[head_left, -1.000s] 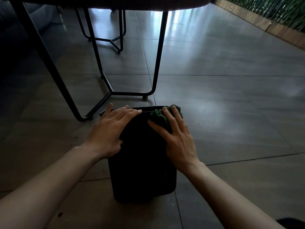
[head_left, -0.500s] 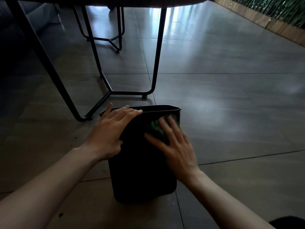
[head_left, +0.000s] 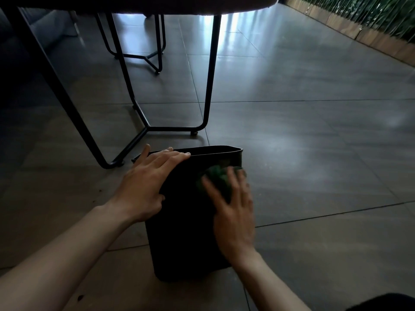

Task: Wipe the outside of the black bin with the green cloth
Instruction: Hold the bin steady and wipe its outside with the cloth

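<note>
The black bin [head_left: 186,239] stands upright on the tiled floor just in front of me. My left hand [head_left: 146,182] lies flat over the bin's near left rim with its fingers spread across the top edge. My right hand [head_left: 233,212] presses the crumpled green cloth [head_left: 216,177] against the bin's near wall, on the right side a little below the rim. The right hand is blurred by motion, and most of the cloth is hidden under its fingers.
A black metal table frame [head_left: 143,129] stands just beyond the bin, and the tabletop [head_left: 134,3] overhangs the top of the view. A second frame [head_left: 155,55] sits farther back. Grey floor tiles [head_left: 314,153] stretch to the right, toward a wooden planter edge [head_left: 370,39].
My right hand has slid the green cloth down from the bin's top right rim onto its near wall. The left hand has stayed on the rim.
</note>
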A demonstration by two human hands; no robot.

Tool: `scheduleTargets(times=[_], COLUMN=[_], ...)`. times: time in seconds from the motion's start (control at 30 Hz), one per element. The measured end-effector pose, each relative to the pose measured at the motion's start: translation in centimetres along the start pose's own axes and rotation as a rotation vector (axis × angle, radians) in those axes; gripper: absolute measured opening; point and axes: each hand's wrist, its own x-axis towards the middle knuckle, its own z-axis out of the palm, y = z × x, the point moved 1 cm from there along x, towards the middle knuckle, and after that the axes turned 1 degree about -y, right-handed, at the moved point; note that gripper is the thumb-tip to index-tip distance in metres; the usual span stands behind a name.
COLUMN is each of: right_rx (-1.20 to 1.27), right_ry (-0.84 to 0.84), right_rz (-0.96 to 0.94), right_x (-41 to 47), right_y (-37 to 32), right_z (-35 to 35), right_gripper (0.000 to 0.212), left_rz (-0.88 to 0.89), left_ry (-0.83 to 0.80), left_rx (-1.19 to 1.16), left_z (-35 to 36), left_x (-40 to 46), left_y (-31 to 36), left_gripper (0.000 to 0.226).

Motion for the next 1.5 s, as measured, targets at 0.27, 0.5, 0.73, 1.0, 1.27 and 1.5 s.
scheduleTargets(times=[0.27, 0.5, 0.73, 1.0, 1.27, 1.5], right_rx=[-0.001, -0.117, 0.047, 0.046, 0.258, 0.117], right_ry=[-0.035, -0.142, 0.041, -0.13, 0.008, -0.027], right_rz=[-0.121, -0.499, -0.059, -0.04, 0.162, 0.113], right_x=[0.7, -4.7, 6.0, -8.0, 6.0, -4.6], right_y=[-1.7, 1.5, -0.3, 0.5, -1.3, 0.6], right_z=[1.0, 1.1, 0.1, 1.3, -1.0, 0.8], right_gripper=[0.063, 0.056, 0.053, 0.073, 0.061, 0.088], left_rz=[-0.013, 0.017, 0.024, 0.0, 0.009, 0.005], left_ry=[-0.005, 0.003, 0.012, 0.004, -0.001, 0.003], left_rx=[0.034, -0.005, -0.014, -0.011, 0.007, 0.006], left_z=[0.3, 0.5, 0.6, 0.7, 0.7, 0.9], left_x=[0.0, 0.0, 0.3, 0.4, 0.2, 0.5], left_y=[-0.3, -0.1, -0.3, -0.5, -0.3, -0.4], left_gripper=[0.114, 0.11, 0.101, 0.11, 0.114, 0.114])
